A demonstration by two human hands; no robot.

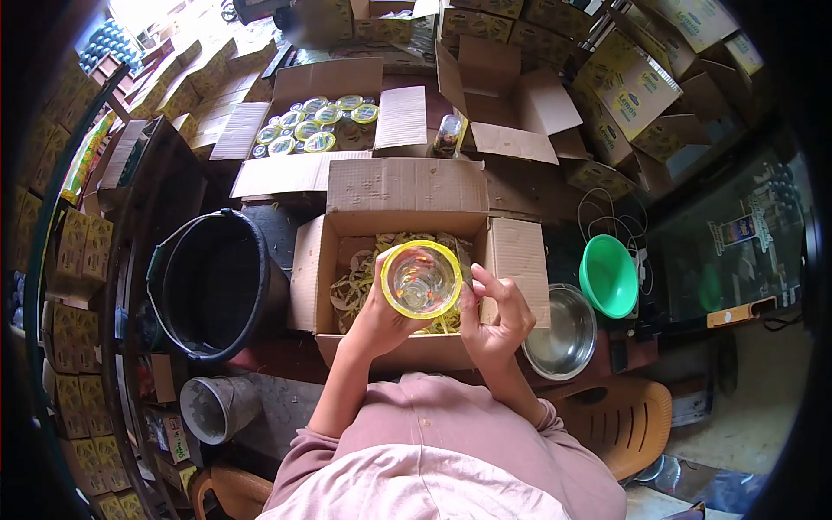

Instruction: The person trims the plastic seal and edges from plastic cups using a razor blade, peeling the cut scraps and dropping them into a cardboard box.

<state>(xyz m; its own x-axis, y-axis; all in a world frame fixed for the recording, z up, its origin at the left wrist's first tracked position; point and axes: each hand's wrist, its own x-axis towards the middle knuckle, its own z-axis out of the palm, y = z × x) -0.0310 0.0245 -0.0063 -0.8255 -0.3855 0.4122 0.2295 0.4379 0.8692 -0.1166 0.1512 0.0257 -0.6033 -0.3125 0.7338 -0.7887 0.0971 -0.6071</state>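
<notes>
My left hand (373, 316) is wrapped round a clear round jar (422, 279) with a yellow rim, its top facing me. Close to the rim's right side, the fingers of my right hand (498, 321) are pinched together; what they hold, if anything, is too small to make out. Both hands are above an open cardboard box (407, 186), whose flaps are spread outward. Tangled yellow and pale strips (351, 277) lie inside that box, partly hidden by my hands and the jar.
Behind stands a carton (329, 78) holding several yellow-rimmed jars. A single jar (448, 136) stands beside another open carton (511, 95). At left is a black bucket (217, 286) above a grey bucket (221, 407). A metal bowl (561, 334) and green bowl (609, 276) are at right.
</notes>
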